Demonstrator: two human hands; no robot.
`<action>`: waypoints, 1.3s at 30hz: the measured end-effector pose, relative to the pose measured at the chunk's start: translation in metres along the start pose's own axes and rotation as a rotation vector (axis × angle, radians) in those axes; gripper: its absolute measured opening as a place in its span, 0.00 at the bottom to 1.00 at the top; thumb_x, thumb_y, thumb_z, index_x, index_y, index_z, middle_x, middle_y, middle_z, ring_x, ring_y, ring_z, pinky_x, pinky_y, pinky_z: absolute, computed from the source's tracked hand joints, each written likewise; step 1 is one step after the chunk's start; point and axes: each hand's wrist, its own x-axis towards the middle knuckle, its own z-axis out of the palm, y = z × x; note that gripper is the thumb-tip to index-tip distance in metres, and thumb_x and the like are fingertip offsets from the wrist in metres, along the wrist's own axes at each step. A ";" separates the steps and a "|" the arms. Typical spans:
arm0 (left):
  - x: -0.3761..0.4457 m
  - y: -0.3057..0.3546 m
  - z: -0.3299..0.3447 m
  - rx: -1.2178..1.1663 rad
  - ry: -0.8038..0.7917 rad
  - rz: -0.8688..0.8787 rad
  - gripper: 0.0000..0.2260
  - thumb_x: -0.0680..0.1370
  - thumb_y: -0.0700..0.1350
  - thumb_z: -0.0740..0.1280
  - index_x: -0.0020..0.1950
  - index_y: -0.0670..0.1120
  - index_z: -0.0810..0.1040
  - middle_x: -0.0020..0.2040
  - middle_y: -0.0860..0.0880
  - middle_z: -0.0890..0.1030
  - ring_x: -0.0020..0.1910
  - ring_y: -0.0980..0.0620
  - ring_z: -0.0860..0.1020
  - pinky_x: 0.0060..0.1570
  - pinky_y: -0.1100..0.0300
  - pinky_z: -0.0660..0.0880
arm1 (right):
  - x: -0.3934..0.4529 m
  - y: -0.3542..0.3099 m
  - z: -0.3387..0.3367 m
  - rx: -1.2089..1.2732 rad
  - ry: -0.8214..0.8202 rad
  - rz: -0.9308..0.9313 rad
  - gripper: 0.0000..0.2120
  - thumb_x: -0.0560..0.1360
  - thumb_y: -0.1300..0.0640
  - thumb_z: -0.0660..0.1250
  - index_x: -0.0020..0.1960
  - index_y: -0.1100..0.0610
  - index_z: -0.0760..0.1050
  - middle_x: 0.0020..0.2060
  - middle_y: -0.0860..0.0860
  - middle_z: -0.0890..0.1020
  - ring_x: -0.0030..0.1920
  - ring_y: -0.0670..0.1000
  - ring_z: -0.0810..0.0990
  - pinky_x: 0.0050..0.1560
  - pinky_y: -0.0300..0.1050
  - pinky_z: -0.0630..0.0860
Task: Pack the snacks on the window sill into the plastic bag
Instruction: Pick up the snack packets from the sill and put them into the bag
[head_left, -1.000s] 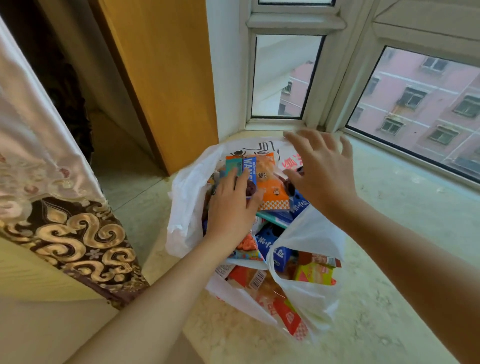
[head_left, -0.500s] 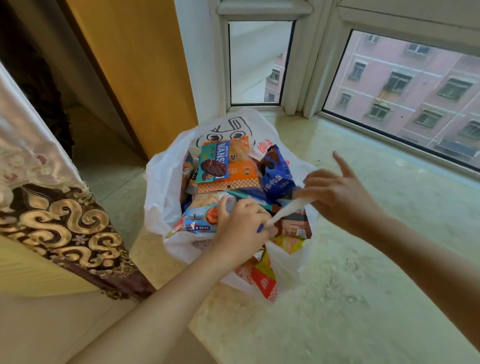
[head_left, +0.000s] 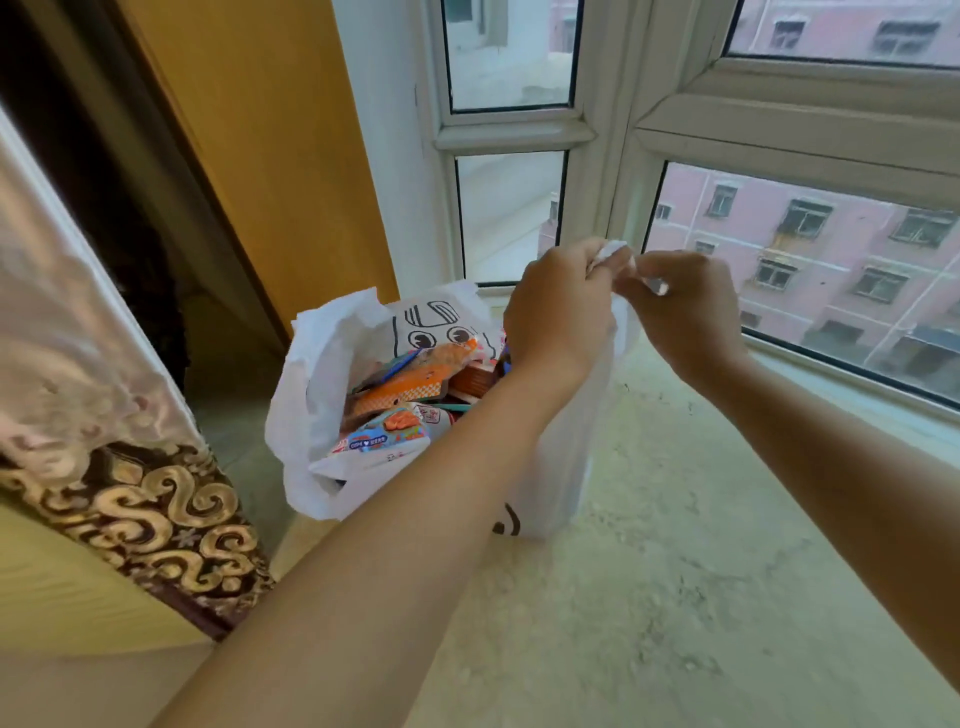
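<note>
Left hand (head_left: 558, 312) and right hand (head_left: 680, 306) both pinch, seemingly, one handle (head_left: 615, 255) of the snack-filled plastic bag (head_left: 317, 395).

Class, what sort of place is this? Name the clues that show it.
Probably an upper-floor flat: a stone window sill under a white-framed window, a patterned curtain, and apartment blocks outside.

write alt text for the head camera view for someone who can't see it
Both hands, the left hand and the right hand, pinch a raised handle of a white plastic bag standing on a pale stone window sill. Colourful snack packets fill the open bag, with windows behind and a patterned curtain at left.
</note>
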 end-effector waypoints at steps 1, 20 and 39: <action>0.001 -0.002 -0.001 0.007 0.008 -0.014 0.12 0.80 0.53 0.62 0.39 0.52 0.79 0.25 0.54 0.75 0.32 0.45 0.79 0.41 0.51 0.78 | -0.003 -0.002 0.002 -0.004 -0.011 -0.006 0.11 0.74 0.49 0.68 0.37 0.53 0.81 0.32 0.58 0.81 0.36 0.55 0.78 0.38 0.49 0.74; -0.092 -0.014 -0.074 0.479 -0.228 -0.087 0.18 0.78 0.56 0.63 0.67 0.54 0.72 0.63 0.55 0.75 0.61 0.54 0.73 0.54 0.55 0.74 | -0.094 -0.041 -0.031 -0.343 -0.363 -0.216 0.18 0.71 0.58 0.71 0.60 0.51 0.78 0.58 0.49 0.80 0.56 0.54 0.78 0.49 0.50 0.77; -0.244 0.155 -0.006 0.721 -0.261 0.326 0.24 0.69 0.51 0.75 0.63 0.48 0.78 0.60 0.49 0.80 0.59 0.48 0.78 0.53 0.49 0.75 | -0.239 -0.091 -0.293 -0.667 -0.214 0.186 0.23 0.75 0.47 0.66 0.68 0.54 0.71 0.66 0.55 0.75 0.67 0.58 0.72 0.63 0.59 0.71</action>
